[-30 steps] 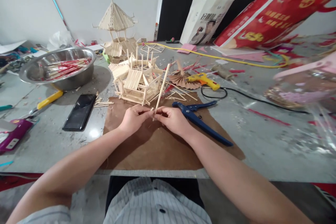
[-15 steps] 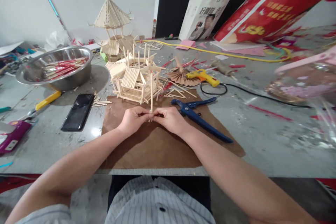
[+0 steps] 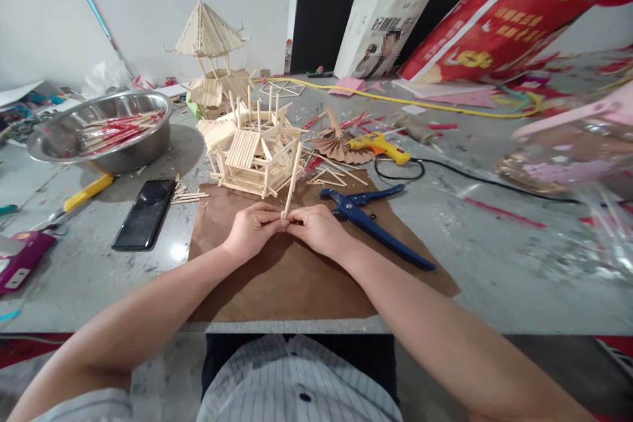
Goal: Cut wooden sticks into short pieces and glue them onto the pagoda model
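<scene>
My left hand [image 3: 254, 229] and my right hand [image 3: 316, 227] meet fingertip to fingertip over a brown sheet [image 3: 287, 290]. Between them they pinch the lower end of a pale wooden stick [image 3: 293, 178], which rises tilted to the right. The fingers hide its bottom end. Just behind the hands stands a small pavilion model [image 3: 247, 158] built of wooden sticks, with several upright posts. To the right of my right hand lies a blue pipe cutter [image 3: 376, 221], its handles spread.
A black phone [image 3: 144, 214] and a steel bowl [image 3: 163, 112] of red-and-wood sticks are at left. A yellow glue gun [image 3: 380, 145] with a black cord lies at right. Behind stands a taller roofed stick model [image 3: 210, 33]; a red bag [image 3: 494, 20] is at back right.
The stick has gone from nearly upright to leaning right. Both hands remain together at its lower end, and the whole view has shifted slightly.
</scene>
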`<action>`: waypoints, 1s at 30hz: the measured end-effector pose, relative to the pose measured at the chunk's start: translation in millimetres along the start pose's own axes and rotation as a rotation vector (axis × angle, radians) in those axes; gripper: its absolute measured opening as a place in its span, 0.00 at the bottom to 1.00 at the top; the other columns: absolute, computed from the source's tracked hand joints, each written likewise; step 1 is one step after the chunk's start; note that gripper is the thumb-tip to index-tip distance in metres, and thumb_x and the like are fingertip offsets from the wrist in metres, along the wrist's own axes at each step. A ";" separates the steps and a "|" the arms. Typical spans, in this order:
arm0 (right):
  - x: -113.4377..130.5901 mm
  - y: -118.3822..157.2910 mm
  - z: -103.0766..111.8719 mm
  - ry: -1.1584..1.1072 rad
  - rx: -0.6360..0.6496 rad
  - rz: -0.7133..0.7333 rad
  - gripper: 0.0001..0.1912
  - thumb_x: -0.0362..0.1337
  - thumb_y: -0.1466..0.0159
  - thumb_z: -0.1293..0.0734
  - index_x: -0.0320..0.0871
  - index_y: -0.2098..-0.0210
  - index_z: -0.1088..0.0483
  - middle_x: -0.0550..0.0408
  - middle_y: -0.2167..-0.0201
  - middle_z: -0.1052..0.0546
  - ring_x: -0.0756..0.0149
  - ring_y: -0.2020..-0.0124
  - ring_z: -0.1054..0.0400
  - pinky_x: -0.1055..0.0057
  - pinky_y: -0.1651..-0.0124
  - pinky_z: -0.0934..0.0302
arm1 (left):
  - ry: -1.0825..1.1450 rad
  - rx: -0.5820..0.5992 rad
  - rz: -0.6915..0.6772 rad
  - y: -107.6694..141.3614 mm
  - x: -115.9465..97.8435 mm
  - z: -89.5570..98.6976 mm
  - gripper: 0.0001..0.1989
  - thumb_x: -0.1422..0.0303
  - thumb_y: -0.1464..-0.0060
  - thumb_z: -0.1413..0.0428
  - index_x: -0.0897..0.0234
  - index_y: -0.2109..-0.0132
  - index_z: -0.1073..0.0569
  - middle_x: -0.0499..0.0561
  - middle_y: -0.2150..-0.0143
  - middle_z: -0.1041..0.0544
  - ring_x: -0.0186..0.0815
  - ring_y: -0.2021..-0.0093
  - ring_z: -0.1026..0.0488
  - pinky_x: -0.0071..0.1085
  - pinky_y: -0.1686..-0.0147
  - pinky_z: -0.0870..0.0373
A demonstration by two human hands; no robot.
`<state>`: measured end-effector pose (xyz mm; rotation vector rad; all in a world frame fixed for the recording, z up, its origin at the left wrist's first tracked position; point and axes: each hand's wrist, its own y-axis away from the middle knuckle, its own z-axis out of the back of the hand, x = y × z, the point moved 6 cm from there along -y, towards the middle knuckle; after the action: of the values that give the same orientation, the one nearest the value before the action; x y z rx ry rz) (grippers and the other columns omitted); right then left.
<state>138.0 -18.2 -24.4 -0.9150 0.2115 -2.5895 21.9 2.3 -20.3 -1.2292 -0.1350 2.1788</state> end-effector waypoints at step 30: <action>1.7 3.3 -4.5 0.297 0.143 -0.083 0.15 0.45 0.40 0.43 0.48 0.68 0.27 0.56 0.65 0.23 0.63 0.61 0.31 0.72 0.63 0.43 | -0.087 0.105 0.003 2.0 -4.0 -6.7 0.07 0.72 0.53 0.47 0.65 0.67 0.25 0.47 0.70 0.23 0.27 0.73 0.29 0.21 0.71 0.34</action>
<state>135.0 -21.9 -27.8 -0.4969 0.0676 -2.7676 27.8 -3.0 -21.9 -1.0777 -0.0540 2.2132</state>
